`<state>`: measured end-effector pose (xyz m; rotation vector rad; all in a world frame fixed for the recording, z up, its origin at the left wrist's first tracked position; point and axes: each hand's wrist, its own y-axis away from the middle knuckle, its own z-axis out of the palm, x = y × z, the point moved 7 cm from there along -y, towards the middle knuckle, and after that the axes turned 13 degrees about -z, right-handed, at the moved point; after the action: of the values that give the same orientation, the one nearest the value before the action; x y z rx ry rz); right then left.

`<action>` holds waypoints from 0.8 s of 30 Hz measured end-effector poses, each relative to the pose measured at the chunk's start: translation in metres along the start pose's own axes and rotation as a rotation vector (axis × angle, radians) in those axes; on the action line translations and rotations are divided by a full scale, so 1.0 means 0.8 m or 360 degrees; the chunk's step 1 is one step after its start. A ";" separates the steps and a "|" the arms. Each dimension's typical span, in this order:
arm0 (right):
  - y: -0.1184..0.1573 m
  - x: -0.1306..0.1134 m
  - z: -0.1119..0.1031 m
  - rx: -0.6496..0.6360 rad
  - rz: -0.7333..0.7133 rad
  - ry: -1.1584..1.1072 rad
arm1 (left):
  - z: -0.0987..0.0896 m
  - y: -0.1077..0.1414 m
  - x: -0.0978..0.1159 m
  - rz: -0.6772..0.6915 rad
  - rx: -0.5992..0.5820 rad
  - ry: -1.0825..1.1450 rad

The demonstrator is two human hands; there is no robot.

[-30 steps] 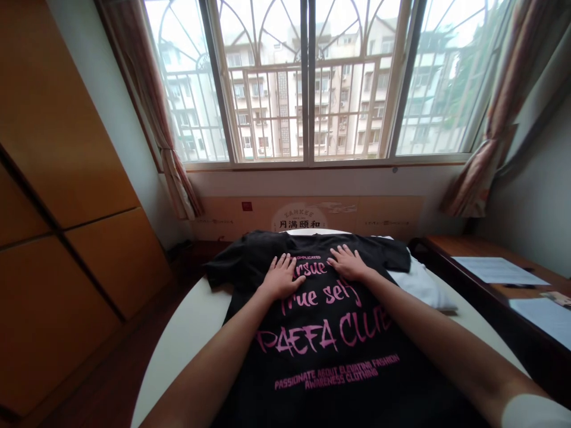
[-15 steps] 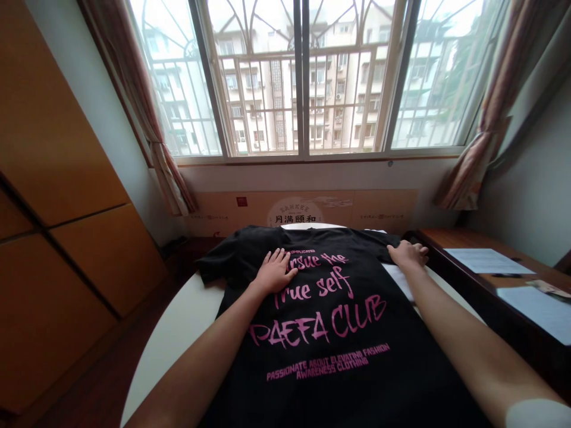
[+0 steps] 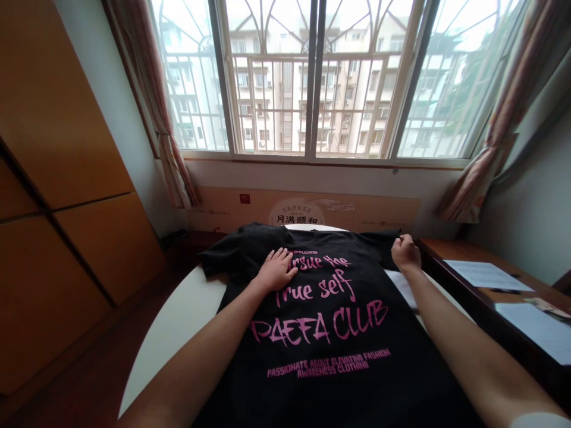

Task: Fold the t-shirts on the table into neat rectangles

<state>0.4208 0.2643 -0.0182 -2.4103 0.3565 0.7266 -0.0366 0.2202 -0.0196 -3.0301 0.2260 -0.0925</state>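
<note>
Black T-shirt, spread on desk, both hands on it

Item 1: one black T-shirt, pink lettering facing up, laid out across the white round desk; I take it as landmark.
Item 2: left hand, released, palm down on the shirt's upper left chest, hiding the start of the top lines of lettering. I see no cloth gathered in it.
Item 3: right hand, clenched, grasping the end of the shirt's right sleeve, which I see stretched out sideways. The left sleeve lies loose, reaching past the desk's rim.
Item 4: one white cloth, partly under the shirt's right side, just below that sleeve.
Item 5: one brown side table, right of the shirt; I list two sheets of paper and a dark pen on it.
Item 6: one tan printed panel, beyond the shirt's collar; above it, one barred window.
</note>
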 end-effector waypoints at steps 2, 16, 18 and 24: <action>-0.001 0.006 0.002 -0.0086 0.0092 -0.0086 | 0.002 -0.001 -0.001 0.0002 0.0018 0.0018; 0.014 0.011 0.021 -0.0579 0.0365 -0.0332 | 0.008 0.002 -0.004 0.0028 0.0076 0.0113; 0.020 0.020 0.022 -0.0562 0.0442 -0.0362 | 0.008 0.003 -0.004 0.0030 0.0083 0.0125; 0.024 0.027 0.027 -0.0320 0.0532 -0.0722 | 0.006 0.004 -0.003 0.0019 0.0056 0.0143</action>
<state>0.4218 0.2603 -0.0539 -2.2972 0.5209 1.4866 -0.0391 0.2178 -0.0249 -2.9924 0.2466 -0.2296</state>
